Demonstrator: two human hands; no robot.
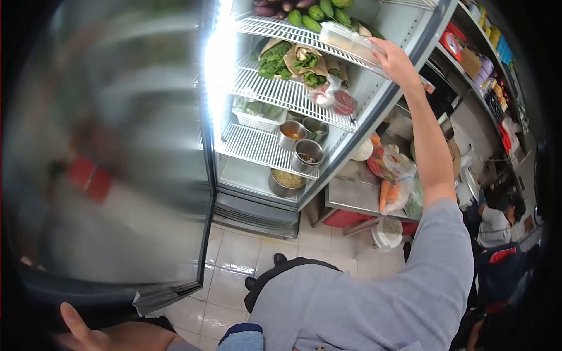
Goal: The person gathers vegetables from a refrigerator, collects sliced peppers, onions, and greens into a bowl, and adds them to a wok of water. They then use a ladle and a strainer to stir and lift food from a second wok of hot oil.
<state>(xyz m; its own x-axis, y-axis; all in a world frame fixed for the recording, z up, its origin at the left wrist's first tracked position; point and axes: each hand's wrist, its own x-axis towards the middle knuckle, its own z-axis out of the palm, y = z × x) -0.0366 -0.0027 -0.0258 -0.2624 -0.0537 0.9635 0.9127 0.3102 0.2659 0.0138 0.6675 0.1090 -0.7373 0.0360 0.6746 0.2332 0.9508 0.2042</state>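
My right hand [391, 58] is closed on the right end of a clear plastic container [350, 42] on an upper wire shelf [275, 28] of an upright fridge. Pale contents show faintly through the container. Just behind it on that shelf are green vegetables [319, 13] and dark purple eggplants [281, 8]. At the lower left, my left hand [82, 333] has its thumb raised, beside the bottom edge of the open glass door [117, 175]. The rest of its fingers are hidden at the dark frame edge.
Lower shelves hold wrapped leafy greens [304, 61], a white basket [257, 120], metal pots [306, 155] and a pot of pale food [287, 181]. Right of the fridge, a metal table [351, 193] bears bagged carrots [387, 193]. People [494, 228] are at the far right.
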